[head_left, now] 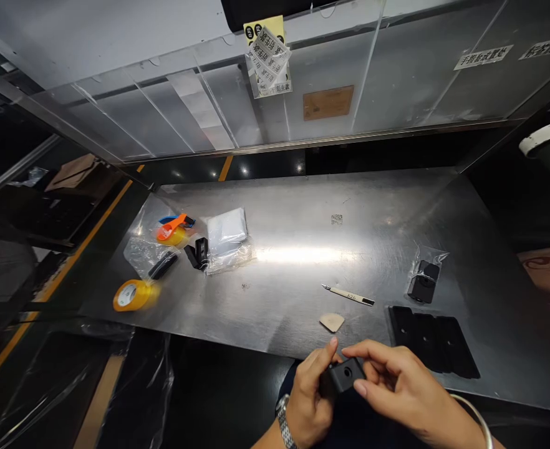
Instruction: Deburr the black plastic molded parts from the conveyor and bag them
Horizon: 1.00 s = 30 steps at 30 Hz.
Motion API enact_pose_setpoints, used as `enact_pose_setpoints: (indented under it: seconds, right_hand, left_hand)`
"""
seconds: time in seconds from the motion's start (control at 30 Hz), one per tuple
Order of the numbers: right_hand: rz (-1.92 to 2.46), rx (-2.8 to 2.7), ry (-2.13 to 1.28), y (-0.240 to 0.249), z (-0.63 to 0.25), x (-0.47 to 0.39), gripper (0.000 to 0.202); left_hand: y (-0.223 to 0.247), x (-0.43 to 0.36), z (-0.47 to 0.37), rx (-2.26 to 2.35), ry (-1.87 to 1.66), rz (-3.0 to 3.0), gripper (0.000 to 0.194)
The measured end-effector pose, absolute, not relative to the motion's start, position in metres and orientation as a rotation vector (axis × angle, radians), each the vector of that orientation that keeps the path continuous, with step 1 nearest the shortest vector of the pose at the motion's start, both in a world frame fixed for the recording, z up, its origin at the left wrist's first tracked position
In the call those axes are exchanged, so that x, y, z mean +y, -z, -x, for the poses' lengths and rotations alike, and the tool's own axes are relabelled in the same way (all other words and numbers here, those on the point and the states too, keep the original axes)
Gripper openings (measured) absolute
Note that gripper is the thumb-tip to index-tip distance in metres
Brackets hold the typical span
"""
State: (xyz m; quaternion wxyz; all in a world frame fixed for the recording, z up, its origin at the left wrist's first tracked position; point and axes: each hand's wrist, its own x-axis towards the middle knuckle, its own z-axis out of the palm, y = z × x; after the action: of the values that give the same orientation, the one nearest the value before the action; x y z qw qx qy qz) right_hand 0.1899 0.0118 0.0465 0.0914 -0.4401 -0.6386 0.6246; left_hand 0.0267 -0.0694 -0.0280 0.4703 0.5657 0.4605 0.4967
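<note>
Just off the table's front edge, my left hand [310, 396] is closed around a small black box-shaped part [347, 374] with a round hole in its face. The thumb and fingers of my right hand [396, 383] rest at the part's right side and top; whether they grip it firmly is hard to see. Beyond my hands lie a beige wedge-shaped pad [332, 322] and a craft knife [348, 294] with a pale handle. Several flat black pieces [427, 340] are laid side by side to the right, near a black part in a clear bag [424, 280].
On the table's left are a yellow tape roll [132, 295], an orange tape dispenser [172, 229], black parts [197, 252] and a stack of clear plastic bags [227, 231]. A clear-fronted shelf [256, 125] hangs over the back. Plastic-wrapped boxes [60, 386] stand at lower left.
</note>
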Motion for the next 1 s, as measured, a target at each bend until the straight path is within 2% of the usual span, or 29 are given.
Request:
enact_pose_setpoints:
  seconds: [0.4,0.63,0.73,0.8,0.9,1.0]
  right_hand:
    - [1.284,-1.899,-1.754,-0.044,-0.186,0.017,0.027]
    - [1.218,-1.892,-1.820,-0.040,-0.179,0.018,0.033]
    - [1.219,-1.887,-1.808,-0.040,-0.174,0.020,0.030]
    - [1.167,-1.794,-1.940,-0.041,-0.172,0.023,0.029]
    - [1.146,-1.619,-2.251,-0.042,-0.171,0.028,0.037]
    - [1.148,-1.617,-2.274,-0.040,-0.167,0.029,0.042]
  left_hand:
    - [0.022,-0.068,-0.026,1.219,-1.182,-1.331,0.064]
    - [0.023,-0.067,-0.023,1.279,-1.245,-1.383,0.058]
    - [0.026,-0.068,-0.023,1.298,-1.323,-1.447,0.055]
    - [0.026,-0.068,-0.022,1.290,-1.345,-1.443,0.054]
    - [0.027,-0.068,-0.018,1.281,-1.344,-1.406,0.053]
    - [0.030,-0.066,-0.014,1.315,-1.366,-1.454,0.052]
